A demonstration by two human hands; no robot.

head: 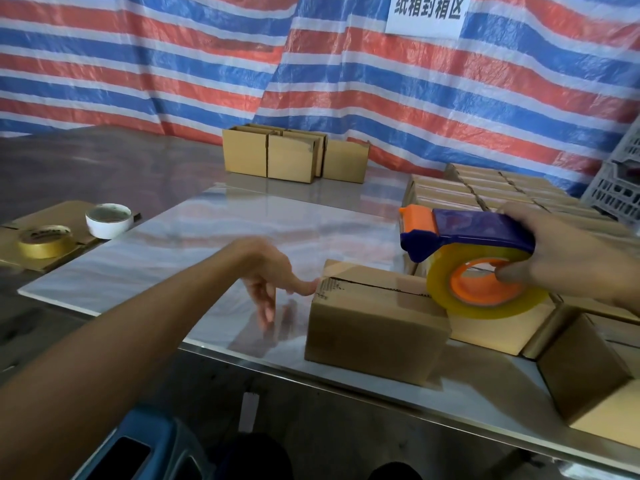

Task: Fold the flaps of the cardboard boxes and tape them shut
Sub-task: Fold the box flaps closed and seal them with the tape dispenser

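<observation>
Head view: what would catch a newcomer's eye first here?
The blue and orange tape dispenser, gripped by the right hand, is at the right end of a cardboard box. The left hand touches the box's left end. Behind hangs a red, white and blue striped tarp.

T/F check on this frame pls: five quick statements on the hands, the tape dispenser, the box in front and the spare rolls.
1. The right hand grips the blue and orange tape dispenser. True.
2. The left hand also holds the dispenser. False: its thumb touches the left end of the brown cardboard box in front.
3. That box's top flaps stand upright. False: they are folded down and meet at a centre seam.
4. The dispenser is at the box's right end. True.
5. Spare tape rolls sit on that box. False: the white tape roll and the tan tape roll lie on flat cardboard at the far left.
</observation>
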